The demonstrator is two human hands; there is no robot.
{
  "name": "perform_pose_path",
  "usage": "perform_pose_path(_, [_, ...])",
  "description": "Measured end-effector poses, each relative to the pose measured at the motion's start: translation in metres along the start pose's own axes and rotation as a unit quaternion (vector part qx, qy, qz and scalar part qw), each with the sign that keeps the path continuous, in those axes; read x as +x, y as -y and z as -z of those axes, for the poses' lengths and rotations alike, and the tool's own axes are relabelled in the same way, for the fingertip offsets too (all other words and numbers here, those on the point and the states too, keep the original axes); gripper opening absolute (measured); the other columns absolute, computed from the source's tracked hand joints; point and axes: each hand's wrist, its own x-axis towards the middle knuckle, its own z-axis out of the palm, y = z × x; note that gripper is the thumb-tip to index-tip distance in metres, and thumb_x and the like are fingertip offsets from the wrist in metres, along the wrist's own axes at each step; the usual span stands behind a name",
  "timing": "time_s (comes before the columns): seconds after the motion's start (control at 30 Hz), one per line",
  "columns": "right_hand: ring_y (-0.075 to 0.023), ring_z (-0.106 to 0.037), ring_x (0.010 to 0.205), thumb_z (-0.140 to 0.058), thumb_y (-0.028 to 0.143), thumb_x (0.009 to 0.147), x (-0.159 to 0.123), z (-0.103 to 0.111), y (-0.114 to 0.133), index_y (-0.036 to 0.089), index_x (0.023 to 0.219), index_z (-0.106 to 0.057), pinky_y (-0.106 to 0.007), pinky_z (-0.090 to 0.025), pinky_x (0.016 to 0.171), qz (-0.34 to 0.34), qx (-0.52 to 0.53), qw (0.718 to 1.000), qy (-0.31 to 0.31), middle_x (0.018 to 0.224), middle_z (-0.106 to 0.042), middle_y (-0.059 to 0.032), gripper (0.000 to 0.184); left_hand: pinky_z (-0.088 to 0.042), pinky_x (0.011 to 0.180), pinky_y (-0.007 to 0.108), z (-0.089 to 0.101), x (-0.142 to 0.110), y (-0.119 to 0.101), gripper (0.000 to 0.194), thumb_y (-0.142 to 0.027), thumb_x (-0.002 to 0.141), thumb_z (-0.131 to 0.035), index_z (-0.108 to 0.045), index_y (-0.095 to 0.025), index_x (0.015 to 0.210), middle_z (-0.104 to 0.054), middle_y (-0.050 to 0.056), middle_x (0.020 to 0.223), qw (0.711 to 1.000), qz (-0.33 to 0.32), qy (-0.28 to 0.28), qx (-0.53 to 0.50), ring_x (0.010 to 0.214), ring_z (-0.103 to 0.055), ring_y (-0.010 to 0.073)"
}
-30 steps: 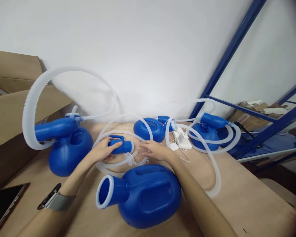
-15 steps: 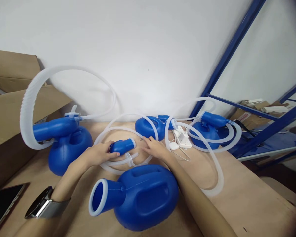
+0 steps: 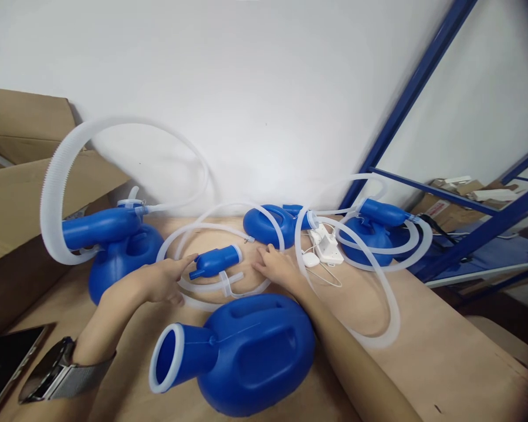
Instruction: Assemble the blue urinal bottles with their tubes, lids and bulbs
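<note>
My left hand [image 3: 161, 280] is open, its index finger stretched towards the narrow end of a small blue spouted receptacle [image 3: 220, 260] with a white rim. I cannot tell whether the fingertip touches it. My right hand [image 3: 276, 265] rests on the table to the right of that piece, fingers apart and holding nothing. A clear plastic tube [image 3: 169, 240] lies coiled around the receptacle, with a small white clip [image 3: 224, 283] beside it. Closest to me, a large blue urinal bottle [image 3: 257, 354] lies on its side, its white-rimmed mouth pointing left.
More blue bottles with tubes stand at the left [image 3: 127, 258], the back [image 3: 268, 225] and the right [image 3: 365, 240]. A white power strip [image 3: 325, 245] lies near the wall. Cardboard boxes [image 3: 35, 193] are at left, a dark tablet [image 3: 13, 363] at lower left, a blue shelf frame [image 3: 405, 111] at right.
My left hand has let go of the small blue receptacle and drawn back left. My right hand has come away from the tube's end. The large bottle appears shifted slightly left.
</note>
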Motion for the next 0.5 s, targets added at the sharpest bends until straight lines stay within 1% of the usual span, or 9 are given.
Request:
perform_pose_path(0.07, [-0.0388, -0.067, 0.134, -0.063, 0.036, 0.107, 0.002, -0.001, -0.003, 0.018, 0.154, -0.06, -0.05, -0.05, 0.114, 0.009, 0.039, 0.999, -0.012, 0.15, -0.06, -0.021, 0.051, -0.06, 0.098, 0.04, 0.004, -0.002, -0.006, 0.104, -0.048, 0.075, -0.073, -0.041, -0.028, 0.172, -0.08, 0.01, 0.134, 1.0, -0.004, 0.004, 0.0, 0.117, -0.077, 0.0371])
perform_pose_path(0.13, [-0.0347, -0.066, 0.136, -0.063, 0.038, 0.107, 0.007, 0.001, -0.008, 0.02, 0.159, -0.056, -0.047, -0.049, 0.118, 0.021, 0.088, 0.996, -0.025, 0.153, -0.058, -0.0187, 0.055, -0.059, 0.1, 0.044, 0.007, -0.004, -0.012, 0.099, -0.056, 0.082, -0.066, -0.041, -0.025, 0.172, -0.079, 0.014, 0.134, 1.0, 0.0, -0.006, 0.005, 0.119, -0.076, 0.0391])
perform_pose_path(0.17, [-0.0334, -0.066, 0.137, -0.062, 0.04, 0.108, 0.009, 0.002, -0.01, 0.021, 0.16, -0.055, -0.047, -0.049, 0.12, 0.029, 0.115, 0.992, -0.031, 0.154, -0.058, -0.0183, 0.057, -0.057, 0.102, 0.047, 0.009, -0.004, -0.015, 0.097, -0.058, 0.085, -0.063, -0.04, -0.023, 0.172, -0.077, 0.016, 0.137, 1.0, 0.005, -0.014, 0.011, 0.123, -0.074, 0.0409])
perform_pose_path(0.23, [-0.032, -0.066, 0.136, -0.06, 0.047, 0.109, 0.015, 0.004, -0.014, 0.021, 0.161, -0.055, -0.048, -0.051, 0.12, 0.045, 0.167, 0.984, -0.043, 0.155, -0.057, -0.0186, 0.059, -0.055, 0.105, 0.052, 0.011, -0.005, -0.022, 0.094, -0.056, 0.087, -0.061, -0.039, -0.022, 0.172, -0.073, 0.019, 0.146, 0.999, 0.013, -0.029, 0.022, 0.131, -0.07, 0.0438])
perform_pose_path(0.3, [-0.0309, -0.066, 0.137, -0.059, 0.052, 0.109, 0.02, 0.006, -0.016, 0.022, 0.163, -0.053, -0.048, -0.052, 0.12, 0.065, 0.213, 0.973, -0.055, 0.158, -0.056, -0.0184, 0.062, -0.054, 0.106, 0.054, 0.011, -0.006, -0.028, 0.086, -0.053, 0.088, -0.061, -0.045, -0.025, 0.168, -0.07, 0.018, 0.149, 0.999, 0.012, -0.039, 0.031, 0.134, -0.068, 0.0437])
perform_pose_path(0.4, [-0.0305, -0.058, 0.149, -0.062, 0.05, 0.108, 0.025, 0.001, -0.017, 0.024, 0.164, -0.054, -0.048, -0.05, 0.124, 0.097, 0.258, 0.959, -0.063, 0.164, -0.052, -0.016, 0.062, -0.057, 0.1, 0.053, 0.009, -0.006, -0.032, 0.066, -0.048, 0.086, -0.064, -0.062, -0.027, 0.149, -0.074, 0.015, 0.142, 0.998, 0.01, -0.047, 0.039, 0.13, -0.07, 0.0424])
perform_pose_path(0.47, [-0.0323, -0.052, 0.155, -0.066, 0.05, 0.106, 0.027, -0.004, -0.017, 0.026, 0.161, -0.057, -0.051, -0.046, 0.128, 0.112, 0.275, 0.953, -0.056, 0.167, -0.05, -0.0153, 0.061, -0.059, 0.097, 0.053, 0.005, -0.005, -0.029, 0.056, -0.041, 0.081, -0.069, -0.069, -0.025, 0.135, -0.076, 0.015, 0.137, 0.998, 0.016, -0.051, 0.04, 0.127, -0.071, 0.0443])
perform_pose_path(0.5, [-0.0337, -0.051, 0.156, -0.068, 0.051, 0.104, 0.027, -0.006, -0.017, 0.026, 0.16, -0.059, -0.053, -0.043, 0.129, 0.118, 0.281, 0.951, -0.049, 0.169, -0.048, -0.0156, 0.062, -0.059, 0.098, 0.054, 0.002, -0.004, -0.027, 0.055, -0.036, 0.078, -0.07, -0.07, -0.025, 0.132, -0.076, 0.015, 0.137, 0.998, 0.018, -0.052, 0.037, 0.127, -0.072, 0.0453])
